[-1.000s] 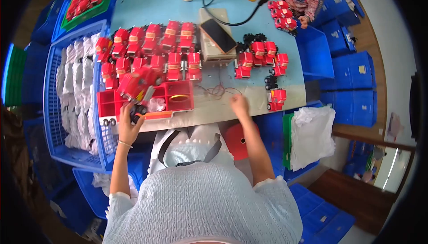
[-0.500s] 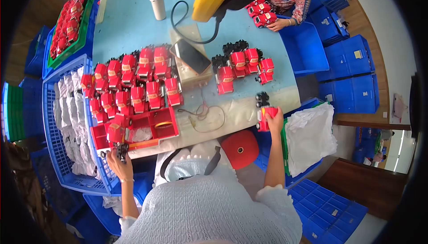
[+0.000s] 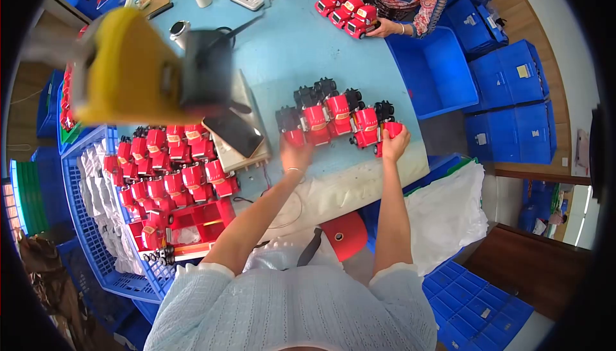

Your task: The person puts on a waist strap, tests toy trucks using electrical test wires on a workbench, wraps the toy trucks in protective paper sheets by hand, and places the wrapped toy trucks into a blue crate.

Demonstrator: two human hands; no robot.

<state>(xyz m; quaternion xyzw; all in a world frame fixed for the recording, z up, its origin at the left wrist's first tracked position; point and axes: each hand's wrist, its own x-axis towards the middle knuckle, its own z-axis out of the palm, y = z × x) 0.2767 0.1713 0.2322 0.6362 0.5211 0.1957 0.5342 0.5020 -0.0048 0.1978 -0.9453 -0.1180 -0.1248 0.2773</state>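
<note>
A row of several red toy trucks (image 3: 337, 113) with black chassis stands on the table in front of me. My right hand (image 3: 396, 144) is closed around the cab of the toy truck (image 3: 387, 131) at the row's right end. At the left end, my left hand (image 3: 296, 156), slightly blurred, grips the red cab of another toy truck (image 3: 292, 134). Its fingers are partly hidden. More toy trucks (image 3: 179, 187) stand packed in rows at the left. One toy truck (image 3: 154, 230) rests at the red divided tray (image 3: 208, 219).
A yellow tool-like object (image 3: 131, 72) hangs blurred over the table's left side. A phone (image 3: 234, 131) lies on a block beside the trucks. Across the table a person's hand (image 3: 385, 28) touches more trucks. Blue crates (image 3: 443, 72) and a basket (image 3: 96, 248) flank the table.
My left hand let go of the truck by the red tray and moved right to the row. My right hand moved its truck forward to the row's right end. The view shifted.
</note>
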